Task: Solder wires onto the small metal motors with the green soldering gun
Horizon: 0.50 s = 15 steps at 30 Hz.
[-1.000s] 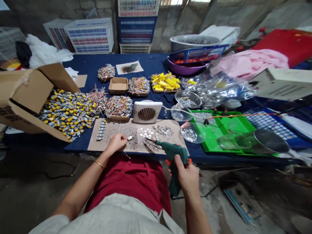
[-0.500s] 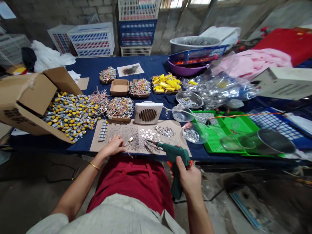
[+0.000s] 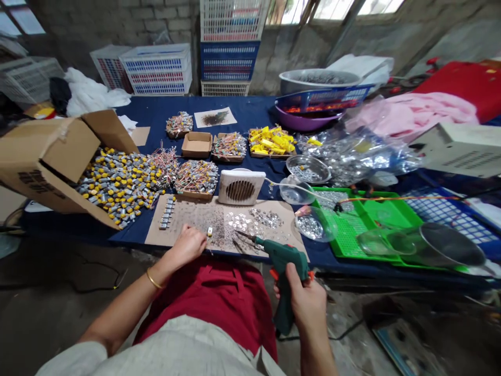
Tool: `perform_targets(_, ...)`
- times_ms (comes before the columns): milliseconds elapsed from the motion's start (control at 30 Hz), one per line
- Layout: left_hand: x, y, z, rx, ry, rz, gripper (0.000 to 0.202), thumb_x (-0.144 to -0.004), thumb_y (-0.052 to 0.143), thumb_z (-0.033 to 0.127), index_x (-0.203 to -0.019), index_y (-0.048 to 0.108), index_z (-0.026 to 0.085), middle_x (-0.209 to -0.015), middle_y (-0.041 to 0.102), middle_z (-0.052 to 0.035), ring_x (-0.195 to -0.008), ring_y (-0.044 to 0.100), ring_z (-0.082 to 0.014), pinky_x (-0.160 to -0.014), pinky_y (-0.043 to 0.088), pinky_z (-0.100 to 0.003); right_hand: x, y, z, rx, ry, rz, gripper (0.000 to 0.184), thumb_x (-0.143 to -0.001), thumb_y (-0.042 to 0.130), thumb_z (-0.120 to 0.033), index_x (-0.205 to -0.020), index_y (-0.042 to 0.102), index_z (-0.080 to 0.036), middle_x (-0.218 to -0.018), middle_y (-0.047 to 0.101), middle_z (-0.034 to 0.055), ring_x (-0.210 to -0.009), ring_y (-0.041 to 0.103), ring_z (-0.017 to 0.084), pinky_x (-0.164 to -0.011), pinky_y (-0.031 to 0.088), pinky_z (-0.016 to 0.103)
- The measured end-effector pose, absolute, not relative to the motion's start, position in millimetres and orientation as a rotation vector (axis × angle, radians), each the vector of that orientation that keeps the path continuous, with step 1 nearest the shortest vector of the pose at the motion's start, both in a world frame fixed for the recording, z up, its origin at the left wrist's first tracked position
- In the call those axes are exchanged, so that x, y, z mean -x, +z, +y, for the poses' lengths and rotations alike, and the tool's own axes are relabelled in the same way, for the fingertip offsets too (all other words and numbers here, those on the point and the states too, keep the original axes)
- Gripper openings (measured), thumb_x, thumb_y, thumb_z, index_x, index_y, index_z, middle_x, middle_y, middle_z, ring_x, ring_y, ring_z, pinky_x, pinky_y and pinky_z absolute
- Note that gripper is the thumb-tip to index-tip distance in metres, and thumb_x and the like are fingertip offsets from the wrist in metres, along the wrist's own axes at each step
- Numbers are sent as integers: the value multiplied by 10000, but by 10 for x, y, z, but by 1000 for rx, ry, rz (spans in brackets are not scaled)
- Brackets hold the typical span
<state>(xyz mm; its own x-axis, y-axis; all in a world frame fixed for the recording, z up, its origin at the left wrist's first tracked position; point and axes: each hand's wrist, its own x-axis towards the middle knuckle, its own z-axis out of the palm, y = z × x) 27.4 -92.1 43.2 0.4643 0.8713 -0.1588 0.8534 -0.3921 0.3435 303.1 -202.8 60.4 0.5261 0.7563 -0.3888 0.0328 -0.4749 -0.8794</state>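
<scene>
My left hand (image 3: 188, 245) rests curled on a brown cardboard sheet (image 3: 270, 245), its fingertips just short of a small motor with a pale end (image 3: 210, 231). Thin wires seem to run from that motor into my fingers. My right hand (image 3: 307, 303) grips the handle of a green soldering gun (image 3: 281, 258), whose metal tip (image 3: 239, 234) points left over the sheet. Metal tweezers (image 3: 239, 246) lie beneath the tip. A short row of small motors (image 3: 166, 213) stands at the sheet's left, and bright metal bits (image 3: 250, 221) are scattered at its centre.
A tilted cardboard box (image 3: 50, 156) spills yellow-capped motors (image 3: 117, 185) across the blue-clothed table (image 3: 156, 107). Trays of wired motors (image 3: 196, 177), a white vent fan (image 3: 239, 187), glass bowls (image 3: 313, 224) and a green tray (image 3: 371, 219) stand nearby. Stacked crates (image 3: 229, 52) rise behind.
My left hand has moved slightly right, closer to the small motor. The whole view has shifted as my head moved. My right hand still grips the soldering gun.
</scene>
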Motion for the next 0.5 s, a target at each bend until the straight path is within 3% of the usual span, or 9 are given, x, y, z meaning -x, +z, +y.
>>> perform_targets(267,-27,818,-774,-2088,251,1556,250,-827,491,281,-762,709,176,-734,713,-46,-688,616,-162,-634,377,-238,-3189,526,-2065,1952,1121,-555,612,-574,661,-756,-679,607,-155,-510,646,97,-432,605,241,-410,486,310)
perform_targets(500,238,1241,161,-2095,551,1839,237,-792,529,295,-702,705,166,-693,694,-50,-660,596,-165,-620,383,-244,-3182,511,-1961,1994,1145,-679,622,-597,615,-775,-641,619,-154,-528,655,111,-446,614,239,-435,485,298)
